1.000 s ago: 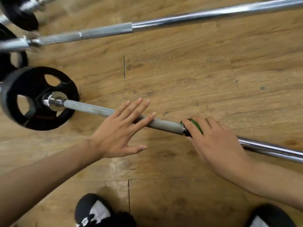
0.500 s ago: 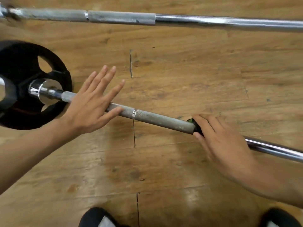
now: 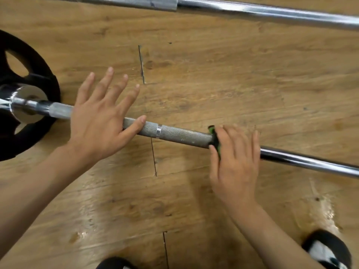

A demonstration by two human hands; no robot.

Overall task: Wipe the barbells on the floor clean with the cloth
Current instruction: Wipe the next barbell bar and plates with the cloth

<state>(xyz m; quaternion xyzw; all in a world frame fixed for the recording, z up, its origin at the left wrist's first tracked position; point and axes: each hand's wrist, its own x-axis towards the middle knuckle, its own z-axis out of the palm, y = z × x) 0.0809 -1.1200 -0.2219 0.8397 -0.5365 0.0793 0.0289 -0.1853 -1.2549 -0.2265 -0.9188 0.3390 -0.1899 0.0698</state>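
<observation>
Steel runs slantwise across the wooden floor [image 3: 213, 74]: the near barbell [image 3: 184, 135] lies with its long axis from the black weight plate [image 3: 11, 45] at the left edge down towards the lower right, knurled grey in the middle stretch and smooth chrome beyond.

The left hand [image 3: 99, 121] lies flat on the shaft just beside the plate's sleeve, fingers straight and fanned, thumb along the knurling. It looks to be pinning the bar against rolling. The right hand [image 3: 236, 158] is curled over the bar where the knurling meets the chrome, wrapping a green-and-black cloth [image 3: 214, 137] round it. Only the cloth's edge shows at the thumb side.

Bare knurling lies between the hands, to the left of the cloth and along the bar's own line, so the right hand is the one placed to wipe it, sliding towards the left hand. A far barbell [image 3: 272, 13] lies well apart, roughly parallel, near the top, with no hand on it. One shoe [image 3: 326, 249] shows at lower right.
</observation>
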